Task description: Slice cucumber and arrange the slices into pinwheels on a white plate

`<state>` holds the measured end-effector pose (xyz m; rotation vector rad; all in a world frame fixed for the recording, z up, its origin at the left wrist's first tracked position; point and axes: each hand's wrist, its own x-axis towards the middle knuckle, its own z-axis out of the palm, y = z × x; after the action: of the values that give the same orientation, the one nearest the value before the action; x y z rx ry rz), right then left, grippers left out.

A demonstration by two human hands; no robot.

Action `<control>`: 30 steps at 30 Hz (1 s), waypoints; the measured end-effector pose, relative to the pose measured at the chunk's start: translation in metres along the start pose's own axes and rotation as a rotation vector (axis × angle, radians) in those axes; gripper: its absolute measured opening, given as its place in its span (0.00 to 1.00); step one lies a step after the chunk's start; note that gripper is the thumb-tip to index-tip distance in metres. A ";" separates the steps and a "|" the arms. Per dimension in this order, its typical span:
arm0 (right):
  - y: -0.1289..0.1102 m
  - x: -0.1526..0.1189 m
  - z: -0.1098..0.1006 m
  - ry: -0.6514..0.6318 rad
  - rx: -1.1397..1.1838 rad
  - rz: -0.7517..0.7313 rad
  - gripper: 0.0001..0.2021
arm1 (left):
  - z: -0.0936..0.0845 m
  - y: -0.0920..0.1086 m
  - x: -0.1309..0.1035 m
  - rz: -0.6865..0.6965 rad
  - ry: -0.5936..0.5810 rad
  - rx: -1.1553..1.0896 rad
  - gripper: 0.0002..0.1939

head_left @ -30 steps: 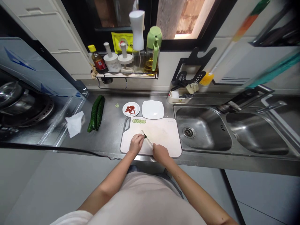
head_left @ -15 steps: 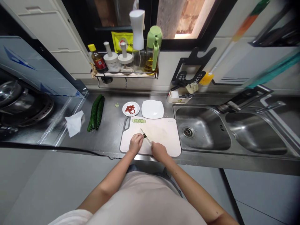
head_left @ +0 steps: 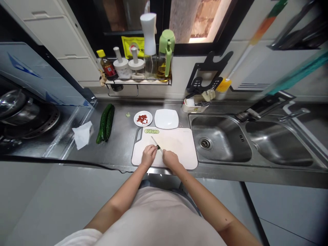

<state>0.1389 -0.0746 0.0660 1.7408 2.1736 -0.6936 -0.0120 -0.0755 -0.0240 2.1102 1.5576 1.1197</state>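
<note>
My left hand [head_left: 148, 156] is closed on a small dark green piece of cucumber [head_left: 158, 147], mostly hidden by the fingertips, over the white cutting board [head_left: 180, 145]. In my right hand [head_left: 170, 159] is the handle of a knife [head_left: 154, 140]. Its narrow blade slants to the upper left across the board, against the cucumber piece. Pale green cucumber slices [head_left: 151, 131] overlap in a row near the board's far left corner. Behind the board are a square white plate [head_left: 166, 118] and a round plate [head_left: 136, 119] with red chopped bits [head_left: 142, 119].
Two whole cucumbers [head_left: 105, 123] and a crumpled white tissue [head_left: 82, 135] lie to the left. A steel double sink [head_left: 221, 140] adjoins the board on the right. Above the counter, a wall rack [head_left: 138, 82] carries bottles and jars. A stove [head_left: 38, 119] stands far left.
My right hand and the knife have shifted slightly left and forward, so the blade tip reaches farther past the cucumber piece. My left hand stays nearly in place.
</note>
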 end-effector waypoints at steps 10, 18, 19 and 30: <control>0.018 -0.042 0.011 -0.059 -0.029 0.053 0.14 | 0.002 -0.001 -0.001 -0.022 0.001 -0.010 0.09; 0.018 -0.042 0.010 -0.049 -0.031 0.054 0.14 | 0.002 -0.001 -0.002 -0.007 0.020 -0.007 0.09; 0.017 -0.040 0.010 -0.048 -0.029 0.050 0.14 | 0.002 -0.001 -0.002 -0.004 0.022 -0.006 0.09; -0.003 0.001 0.001 -0.001 -0.004 0.013 0.15 | 0.004 -0.005 -0.002 0.009 0.020 -0.005 0.09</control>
<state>0.1359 -0.0744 0.0650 1.7507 2.1591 -0.6862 -0.0124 -0.0744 -0.0304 2.1107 1.5545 1.1499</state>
